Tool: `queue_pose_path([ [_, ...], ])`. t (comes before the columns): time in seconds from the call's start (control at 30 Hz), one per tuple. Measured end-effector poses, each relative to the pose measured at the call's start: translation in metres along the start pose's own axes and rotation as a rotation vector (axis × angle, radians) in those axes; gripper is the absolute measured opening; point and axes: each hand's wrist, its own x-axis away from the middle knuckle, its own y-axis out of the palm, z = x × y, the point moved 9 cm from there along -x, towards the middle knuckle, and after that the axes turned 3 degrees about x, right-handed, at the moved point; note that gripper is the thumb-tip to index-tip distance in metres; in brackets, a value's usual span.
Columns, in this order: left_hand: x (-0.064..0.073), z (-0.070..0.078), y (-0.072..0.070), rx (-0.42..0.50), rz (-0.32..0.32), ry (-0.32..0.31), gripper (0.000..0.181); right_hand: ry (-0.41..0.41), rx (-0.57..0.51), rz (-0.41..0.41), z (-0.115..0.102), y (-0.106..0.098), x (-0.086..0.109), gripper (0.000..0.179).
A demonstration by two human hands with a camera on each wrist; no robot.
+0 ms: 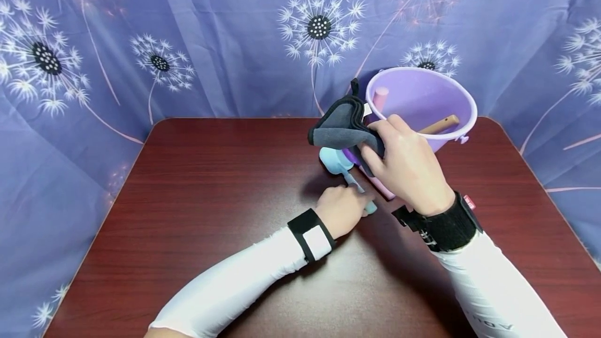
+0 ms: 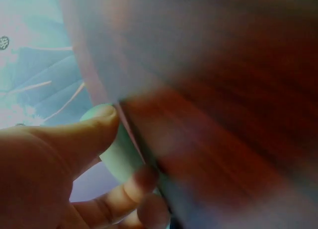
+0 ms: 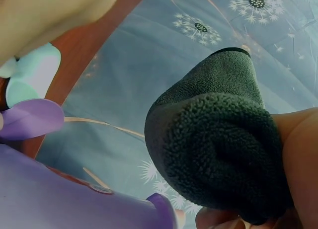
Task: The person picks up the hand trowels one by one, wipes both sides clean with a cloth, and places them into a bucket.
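My left hand (image 1: 341,210) pinches the handle of a light blue toy shovel (image 1: 334,160) lying low over the table. In the left wrist view, thumb and fingers close on the pale handle end (image 2: 121,157). My right hand (image 1: 413,168) grips a folded dark grey cloth (image 1: 345,124) with black edging, raised in front of the purple bucket (image 1: 422,82). The cloth's fuzzy folds (image 3: 213,134) fill much of the right wrist view. Beside the blue shovel lies a purple tool with a pink handle (image 1: 382,189), partly hidden under the cloth and hand.
The bucket stands at the table's back right, a pink handle (image 1: 380,98) and a wooden handle (image 1: 440,124) inside it. A blue dandelion-print curtain (image 1: 235,40) hangs behind the dark red-brown table (image 1: 188,197).
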Motion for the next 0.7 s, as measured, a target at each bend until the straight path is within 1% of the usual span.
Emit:
queue_pose_path([
  [0.07,0.005,-0.005,0.000,0.032,-0.046,-0.020,0.021,-0.007,-0.003,-0.003,-0.001,0.001,0.000,0.021],
  [0.17,0.013,-0.012,-0.003,0.060,-0.094,-0.045,0.016,-0.018,-0.011,-0.007,-0.002,0.003,0.000,0.022],
  [0.3,0.024,-0.020,-0.007,0.097,-0.132,-0.060,0.019,-0.024,-0.020,-0.009,-0.002,0.006,0.001,0.024],
  [0.37,0.031,-0.025,-0.010,0.128,-0.152,-0.071,0.023,-0.023,-0.022,-0.012,-0.003,0.007,0.001,0.025],
  [0.5,0.045,-0.036,-0.013,0.193,-0.195,-0.135,0.020,-0.011,-0.026,-0.024,-0.002,0.009,0.003,0.026],
  [0.57,0.052,-0.042,-0.016,0.228,-0.186,-0.176,0.015,-0.006,-0.026,-0.028,-0.002,0.010,0.004,0.026],
  [0.63,0.058,-0.049,-0.019,0.246,-0.147,-0.217,0.012,-0.007,-0.023,-0.028,-0.003,0.010,0.005,0.026],
  [0.7,0.065,-0.056,-0.023,0.256,-0.099,-0.256,0.012,-0.013,-0.025,-0.025,-0.004,0.011,0.006,0.026],
])
